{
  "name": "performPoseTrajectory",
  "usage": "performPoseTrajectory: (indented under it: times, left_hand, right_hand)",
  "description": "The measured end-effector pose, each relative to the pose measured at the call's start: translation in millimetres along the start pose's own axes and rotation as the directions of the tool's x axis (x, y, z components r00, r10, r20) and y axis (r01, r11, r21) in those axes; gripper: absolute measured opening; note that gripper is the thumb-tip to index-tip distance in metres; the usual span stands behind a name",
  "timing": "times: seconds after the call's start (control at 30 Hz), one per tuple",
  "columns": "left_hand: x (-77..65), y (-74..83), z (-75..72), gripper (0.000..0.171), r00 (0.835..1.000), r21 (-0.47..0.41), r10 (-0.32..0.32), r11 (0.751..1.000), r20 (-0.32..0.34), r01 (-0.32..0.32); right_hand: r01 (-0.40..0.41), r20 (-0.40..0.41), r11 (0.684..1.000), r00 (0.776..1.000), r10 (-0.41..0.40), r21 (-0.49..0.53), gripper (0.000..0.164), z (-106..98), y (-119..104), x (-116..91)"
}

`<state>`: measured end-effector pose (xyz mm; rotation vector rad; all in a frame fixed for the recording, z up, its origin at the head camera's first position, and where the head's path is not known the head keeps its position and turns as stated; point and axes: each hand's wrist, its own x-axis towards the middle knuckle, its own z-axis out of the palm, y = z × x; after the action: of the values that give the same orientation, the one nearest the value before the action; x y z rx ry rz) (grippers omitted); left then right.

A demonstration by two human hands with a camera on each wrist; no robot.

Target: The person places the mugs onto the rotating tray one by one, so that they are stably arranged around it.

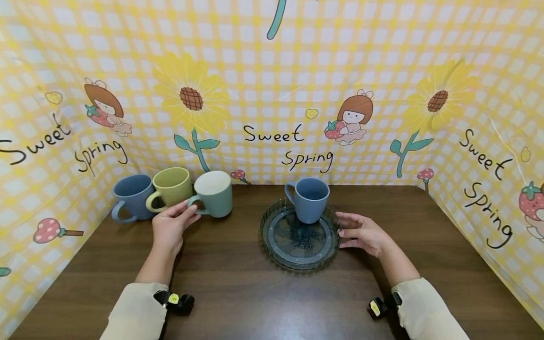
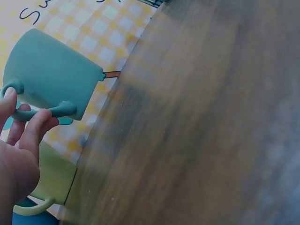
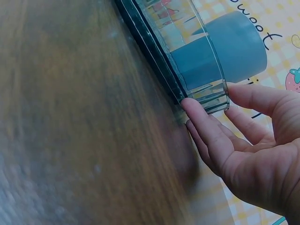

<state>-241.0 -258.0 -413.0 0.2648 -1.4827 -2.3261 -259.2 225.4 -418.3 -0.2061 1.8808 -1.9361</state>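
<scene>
My left hand (image 1: 172,224) pinches the handle of a teal mug (image 1: 216,198) with a white inside, thumb on one side and fingers on the other. In the left wrist view the teal mug (image 2: 51,70) stands upright, its base close over the table. On the right, a round, clear dark glass tray (image 1: 274,250) with a ribbed wall holds an upright blue mug (image 1: 312,203) near its far edge. My right hand (image 1: 361,233) grips the tray's right side; in the right wrist view the thumb is at the rim and the fingertips (image 3: 190,105) are at the base.
A yellow-green mug (image 1: 174,186) and a darker blue mug (image 1: 133,193) stand side by side at the back left, left of the teal one. A yellow checked cloth (image 1: 272,94) hangs behind and along both sides of the brown wooden table (image 1: 255,307).
</scene>
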Motion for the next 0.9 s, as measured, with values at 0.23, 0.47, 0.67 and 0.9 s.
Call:
performPoseTrajectory:
  times: [0.23,0.47,0.67,0.9]
  left_hand:
    - [-5.4,1.5,3.6,0.019,1.000,-0.004,-0.001,1.000,0.029,0.001]
    - [-8.9,2.0,6.7,0.019,0.998,-0.015,0.008,1.000,0.062,-0.007]
    - [-10.1,1.4,9.6,0.018,0.994,-0.040,0.037,0.999,0.104,-0.033]
    - [-13.9,1.5,14.5,0.018,0.989,-0.033,0.053,0.998,0.137,-0.049]
  right_hand:
    - [0.003,-0.002,1.000,1.000,-0.003,0.001,0.068,0,1,-1]
    - [0.007,0.002,1.000,1.000,-0.007,0.005,0.068,1,0,-1]
    - [0.008,-0.004,1.000,1.000,-0.008,0.006,0.068,0,1,0]
    - [0.006,-0.005,1.000,1.000,-0.006,0.000,0.068,0,1,-1]
